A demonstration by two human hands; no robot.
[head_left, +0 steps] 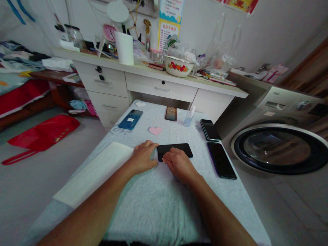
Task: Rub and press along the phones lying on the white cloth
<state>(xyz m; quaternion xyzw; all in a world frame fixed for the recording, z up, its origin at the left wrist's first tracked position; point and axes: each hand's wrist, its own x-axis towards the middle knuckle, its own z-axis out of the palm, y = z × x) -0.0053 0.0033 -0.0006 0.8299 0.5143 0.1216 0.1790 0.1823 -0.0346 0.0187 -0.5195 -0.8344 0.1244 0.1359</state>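
A smartphone with a dark screen lies flat on the cloth-covered table before me. My left hand steadies its left end, index finger and thumb at the two corners. Over the lower edge of that phone, my right hand is closed with fingertips pinched together; whatever they hold is too small to make out. To the right lie a purple-edged phone and, behind it, stacked phones. A blue phone, a reddish-brown phone and a clear spray bottle are farther back.
A long whitish sheet or board lies along the table's left side. A white desk crowded with a bowl, paper roll and bags stands behind. At right is a washing machine; a red bag lies on the floor.
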